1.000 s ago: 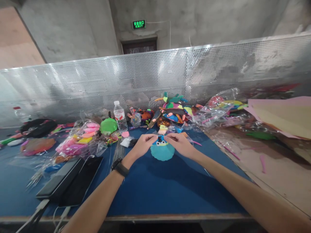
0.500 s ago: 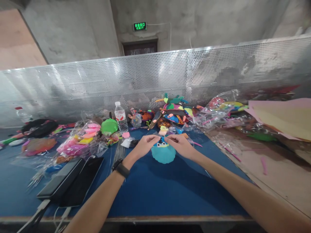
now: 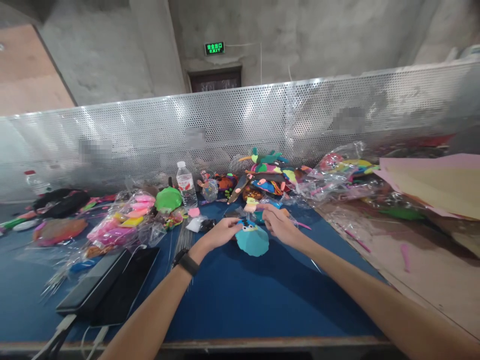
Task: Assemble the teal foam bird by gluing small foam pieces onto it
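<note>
A turquoise modelling-clay piece (image 3: 252, 244), round and flat with a wavy edge, is in front of me above the blue table. White eyes with dark pupils and a yellow strip sit near its top, beside a darker blue part. My left hand (image 3: 224, 233) pinches it at the upper left edge. My right hand (image 3: 279, 224) is off the piece, index finger stretched toward a small pale yellow and peach clay lump (image 3: 250, 204) just behind; whether it touches the lump is unclear. Its other fingers are curled and partly hidden.
Bagged colourful clay (image 3: 129, 212), a water bottle (image 3: 185, 184) and finished clay figures (image 3: 264, 175) line the back. At left lie a power bank (image 3: 93, 280), a phone (image 3: 125, 287) and thin wires (image 3: 183, 237). Cardboard (image 3: 420, 270) covers the right side, below a perforated metal partition (image 3: 232, 115).
My right hand has let go of the clay piece's top and shifted up toward the pale clay lump, index finger extended. My left hand still holds the piece, slightly lower in view.
</note>
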Motion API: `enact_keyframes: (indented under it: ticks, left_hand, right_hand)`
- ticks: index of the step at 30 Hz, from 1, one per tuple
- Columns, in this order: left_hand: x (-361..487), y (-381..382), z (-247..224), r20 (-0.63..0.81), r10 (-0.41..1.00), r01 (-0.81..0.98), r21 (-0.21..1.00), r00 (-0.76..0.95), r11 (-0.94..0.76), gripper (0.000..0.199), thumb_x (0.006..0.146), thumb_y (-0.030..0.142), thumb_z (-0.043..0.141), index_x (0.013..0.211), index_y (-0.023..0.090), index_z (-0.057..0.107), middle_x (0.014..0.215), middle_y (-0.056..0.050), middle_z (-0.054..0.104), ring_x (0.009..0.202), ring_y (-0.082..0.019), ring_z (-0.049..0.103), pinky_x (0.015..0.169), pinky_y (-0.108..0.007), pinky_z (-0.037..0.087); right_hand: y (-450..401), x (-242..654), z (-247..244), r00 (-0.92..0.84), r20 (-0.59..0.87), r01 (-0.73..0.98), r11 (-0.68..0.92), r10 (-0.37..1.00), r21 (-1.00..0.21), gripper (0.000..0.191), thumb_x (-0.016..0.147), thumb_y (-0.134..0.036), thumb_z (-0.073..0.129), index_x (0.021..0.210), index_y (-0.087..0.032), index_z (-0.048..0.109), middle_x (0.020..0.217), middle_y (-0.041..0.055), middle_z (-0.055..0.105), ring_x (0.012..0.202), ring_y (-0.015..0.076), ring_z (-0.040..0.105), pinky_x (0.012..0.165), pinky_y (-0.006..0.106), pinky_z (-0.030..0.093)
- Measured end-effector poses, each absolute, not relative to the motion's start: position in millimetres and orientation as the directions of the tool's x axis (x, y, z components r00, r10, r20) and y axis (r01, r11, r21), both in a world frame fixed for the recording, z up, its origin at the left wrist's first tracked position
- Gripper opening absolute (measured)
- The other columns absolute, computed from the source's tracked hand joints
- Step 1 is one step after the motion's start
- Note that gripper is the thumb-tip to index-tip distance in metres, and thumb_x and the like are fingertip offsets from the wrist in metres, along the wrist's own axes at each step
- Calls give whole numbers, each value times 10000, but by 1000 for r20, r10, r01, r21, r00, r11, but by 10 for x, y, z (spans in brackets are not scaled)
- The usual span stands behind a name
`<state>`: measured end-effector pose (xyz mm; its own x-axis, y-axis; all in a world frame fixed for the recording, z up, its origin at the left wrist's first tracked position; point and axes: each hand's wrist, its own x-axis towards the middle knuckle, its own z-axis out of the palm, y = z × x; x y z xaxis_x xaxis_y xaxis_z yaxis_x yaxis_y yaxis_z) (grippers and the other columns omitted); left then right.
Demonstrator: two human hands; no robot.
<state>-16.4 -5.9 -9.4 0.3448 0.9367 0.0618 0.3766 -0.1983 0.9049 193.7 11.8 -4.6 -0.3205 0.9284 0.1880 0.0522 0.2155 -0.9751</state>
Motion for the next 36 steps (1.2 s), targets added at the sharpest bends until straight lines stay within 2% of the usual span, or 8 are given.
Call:
enact_keyframes:
  ticks: [3,7,11,15,20,25,30,36]
  left_hand:
    - [-193,-48,-89,328,920,610,691,215,-389,345,923,353,460,1145,147,626,1136,-120,665,1017,-229,617,908,-343,455]
    - [-320,-1,-93,459,875,862,369,156,-347,325,928,244,420,1176,125,594,1160,-133,637,1098,-245,563,976,-362,406]
    - [-465,5,-118,375,917,981,83,134,-177,281,879,199,471,1099,121,627,1133,-164,600,1111,-282,525,946,-400,410]
    - [-523,-16,-133,264,955,991,-52,133,-123,253,886,201,443,987,142,668,1032,-163,625,1024,-298,561,878,-417,426]
    - [-507,-10,-116,254,950,983,-10,179,-182,311,868,135,436,1072,178,666,998,-128,651,960,-266,588,824,-372,437]
    - [-400,-26,-122,313,922,950,136,226,-280,327,929,288,408,939,165,711,1023,-122,614,1025,-257,526,896,-372,414]
    - [-275,-61,-155,285,930,916,255,233,-308,335,922,332,403,948,215,717,1088,-94,576,1055,-261,485,908,-427,399]
    - [-233,-77,-169,242,923,863,344,300,-371,305,905,270,411,1052,251,678,1172,-66,563,1147,-253,459,1013,-468,318]
  right_hand:
    - [98,1915,-25,-246,243,105,275,938,-956,218,919,-360,372,1074,-212,406,628,-74,381,450,87,325,418,217,248]
    - [122,1945,-15,-235,340,239,393,910,-888,179,950,-394,355,917,-221,384,603,-60,484,463,102,400,451,227,317]
    - [120,1997,5,-396,306,432,470,866,-770,401,945,-511,370,745,-196,517,613,7,609,458,112,454,467,248,331]
    - [94,2023,20,-472,226,556,487,852,-673,553,934,-573,365,631,-176,603,600,46,652,495,135,539,520,263,372]
    - [153,2059,-66,-524,188,654,534,831,-537,621,946,-586,289,511,-184,476,475,33,525,415,127,442,473,279,283]
    - [187,2089,-138,-649,210,619,668,731,-412,569,956,-544,308,534,-185,438,482,8,455,433,115,357,483,283,210]
    - [105,2063,-57,-679,224,545,684,699,-484,353,903,-479,501,752,-186,626,649,17,612,575,135,508,533,246,305]
    - [34,1997,40,-671,275,499,694,688,-519,182,850,-360,609,870,-238,743,867,33,680,682,144,552,602,250,383]
